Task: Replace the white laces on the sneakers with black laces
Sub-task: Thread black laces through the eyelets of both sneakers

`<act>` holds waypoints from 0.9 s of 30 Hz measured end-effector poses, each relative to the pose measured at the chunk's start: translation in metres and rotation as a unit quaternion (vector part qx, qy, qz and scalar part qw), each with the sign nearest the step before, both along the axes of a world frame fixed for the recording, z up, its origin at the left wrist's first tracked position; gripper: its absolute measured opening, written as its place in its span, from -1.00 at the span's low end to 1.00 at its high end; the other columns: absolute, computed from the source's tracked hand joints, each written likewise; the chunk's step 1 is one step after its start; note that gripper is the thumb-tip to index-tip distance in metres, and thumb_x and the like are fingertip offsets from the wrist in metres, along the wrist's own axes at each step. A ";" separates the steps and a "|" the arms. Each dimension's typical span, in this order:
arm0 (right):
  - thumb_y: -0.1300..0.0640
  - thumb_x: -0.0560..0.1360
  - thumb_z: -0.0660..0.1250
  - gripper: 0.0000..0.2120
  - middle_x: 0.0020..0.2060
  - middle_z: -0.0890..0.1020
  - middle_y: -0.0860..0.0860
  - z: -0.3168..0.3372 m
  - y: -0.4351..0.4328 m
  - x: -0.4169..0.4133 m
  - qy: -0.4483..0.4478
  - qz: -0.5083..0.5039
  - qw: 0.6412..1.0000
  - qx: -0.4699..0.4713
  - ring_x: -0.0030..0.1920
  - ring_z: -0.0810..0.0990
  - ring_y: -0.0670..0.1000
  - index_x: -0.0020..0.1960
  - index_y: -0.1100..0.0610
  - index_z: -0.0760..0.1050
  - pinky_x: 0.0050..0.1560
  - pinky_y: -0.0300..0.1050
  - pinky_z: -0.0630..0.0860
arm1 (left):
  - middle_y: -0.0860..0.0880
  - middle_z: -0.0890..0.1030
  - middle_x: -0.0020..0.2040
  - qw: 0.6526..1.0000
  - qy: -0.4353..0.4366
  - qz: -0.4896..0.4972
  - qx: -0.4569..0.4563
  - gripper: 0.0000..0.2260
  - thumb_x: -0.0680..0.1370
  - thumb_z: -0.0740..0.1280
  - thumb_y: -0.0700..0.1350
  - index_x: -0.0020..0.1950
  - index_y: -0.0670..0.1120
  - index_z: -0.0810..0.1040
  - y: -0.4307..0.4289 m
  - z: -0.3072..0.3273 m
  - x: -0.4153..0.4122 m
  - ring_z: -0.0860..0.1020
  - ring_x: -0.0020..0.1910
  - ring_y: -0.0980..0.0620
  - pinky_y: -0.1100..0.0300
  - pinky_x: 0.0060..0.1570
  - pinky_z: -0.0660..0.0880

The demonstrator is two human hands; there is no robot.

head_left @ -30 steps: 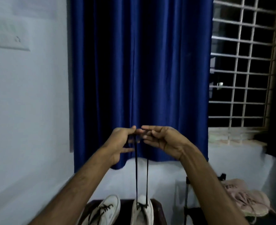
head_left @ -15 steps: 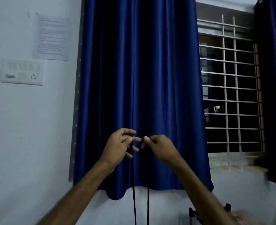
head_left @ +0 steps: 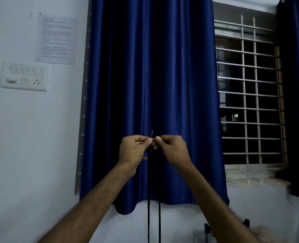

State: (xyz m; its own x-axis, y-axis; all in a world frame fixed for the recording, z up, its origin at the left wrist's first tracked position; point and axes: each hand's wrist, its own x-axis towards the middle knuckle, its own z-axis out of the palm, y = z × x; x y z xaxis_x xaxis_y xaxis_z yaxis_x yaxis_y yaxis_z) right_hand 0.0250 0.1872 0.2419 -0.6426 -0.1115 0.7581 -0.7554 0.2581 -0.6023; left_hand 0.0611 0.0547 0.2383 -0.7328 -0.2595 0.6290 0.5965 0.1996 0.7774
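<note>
**Lace ends lifted higher, sneakers lost from view**

Since the earlier frames the view has been tilted upward, so the sneakers that were seen at the bottom edge are no longer shown. The two hands have also been drawn closer, until their fingertips meet.

The left hand [head_left: 134,149] and right hand [head_left: 171,148] are held side by side at the same level, in front of the body. Fingers and thumbs on both are curled inward and pinched narrowly on the black lace [head_left: 148,216]. Two strands of it hang from the pinch, close together and parallel. Their long axis is vertical, and they run straight down below the fingers and out of the bottom edge, presumably to a shoe that cannot be seen. The left hand is nearer the left strand and the right hand nearer the right one. Short ends seem to project just above the fingertips, but they are hard to make out against the dark cloth behind.

No work surface is shown. A deep blue curtain [head_left: 145,67] fills the middle of the room behind the hands. A window grille [head_left: 247,102] with darkness beyond is seen to the right. A pale wall [head_left: 31,137] on the left carries a switch panel [head_left: 24,77] and a sheet of paper [head_left: 56,38]. A black stand [head_left: 208,230] is glimpsed low on the right.
</note>
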 end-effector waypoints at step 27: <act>0.05 0.61 0.25 -0.77 -0.07 0.71 -0.05 0.016 -0.002 0.007 -0.182 0.113 0.976 -0.032 0.00 0.59 -0.07 0.14 0.08 0.63 0.09 -0.05 0.48 | 0.05 0.68 -0.14 0.996 0.013 -0.039 0.084 -0.87 0.49 0.45 -0.22 0.02 -0.12 0.68 0.007 0.014 -0.004 0.61 -0.24 0.22 0.49 -0.35 0.46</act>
State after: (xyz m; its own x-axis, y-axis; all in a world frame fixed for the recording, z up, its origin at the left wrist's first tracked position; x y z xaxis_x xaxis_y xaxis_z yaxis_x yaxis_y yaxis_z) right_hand 0.0322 0.1856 0.2581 -0.8355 -0.2417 0.4935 -0.5211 0.0633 -0.8512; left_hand 0.0576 0.0614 0.2522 -0.7389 -0.3056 0.6005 0.6257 0.0194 0.7798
